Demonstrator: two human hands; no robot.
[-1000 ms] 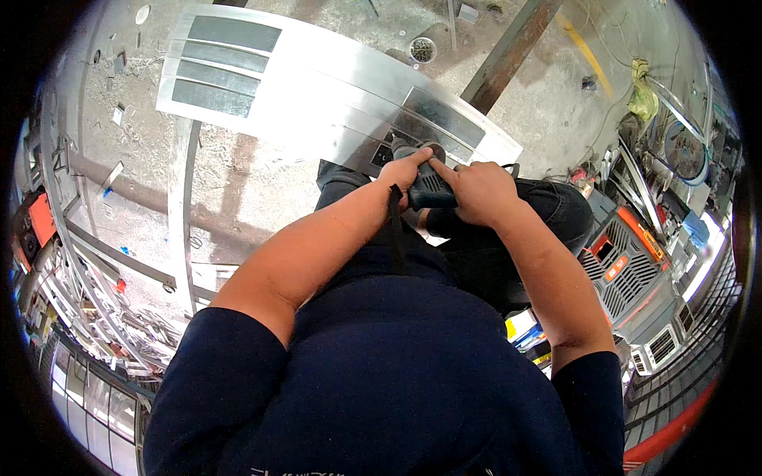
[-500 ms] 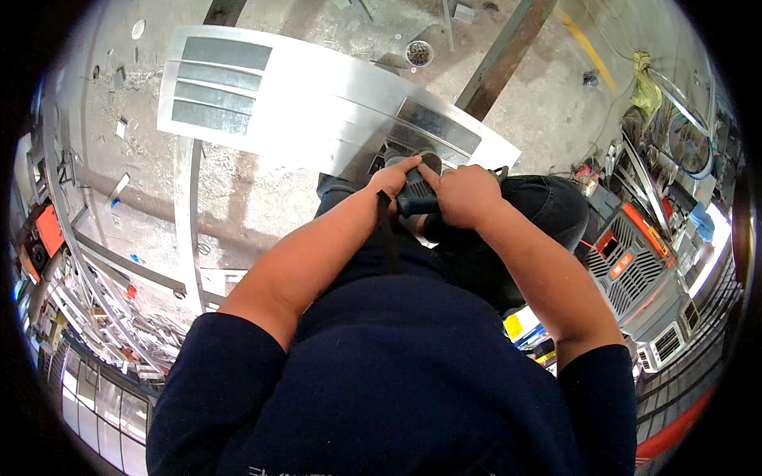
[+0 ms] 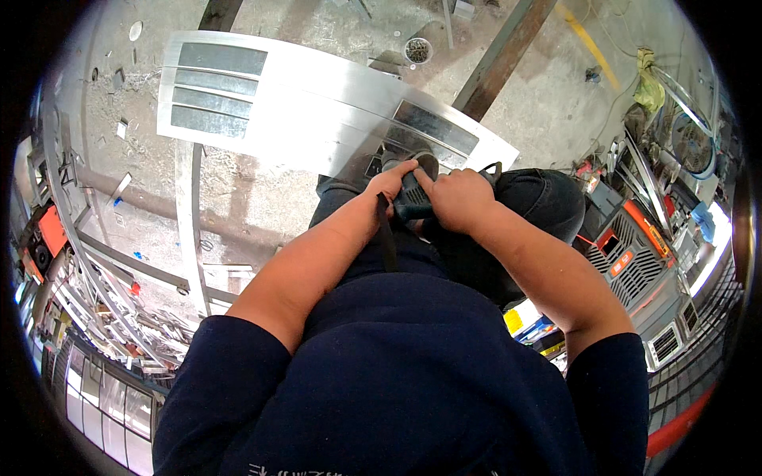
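Note:
Both my hands are closed on an angle grinder (image 3: pixel 412 198) with a dark body, held low in front of my legs. My left hand (image 3: pixel 389 186) grips its left side, and a dark strap hangs by that wrist. My right hand (image 3: pixel 460 197) wraps the other side, its index finger stretched toward the tool's head. A round disc (image 3: pixel 426 163) shows just beyond my fingers, over the near edge of a long silver-white metal panel (image 3: pixel 298 103). Whether the disc touches the panel I cannot tell. Rectangular dark sections mark the panel's left and right ends.
Steel beams (image 3: pixel 506 59) run beneath the panel. A round tub of small parts (image 3: pixel 417 51) stands beyond it on the concrete floor. A grey and orange machine (image 3: pixel 627 258) is close on my right, beside scrap and a hose. Metal frames (image 3: pixel 131 266) and offcuts crowd the left.
The grinder and my right hand have shifted slightly, and more of the disc shows now. Both hands keep their hold. The whole view has moved a little.

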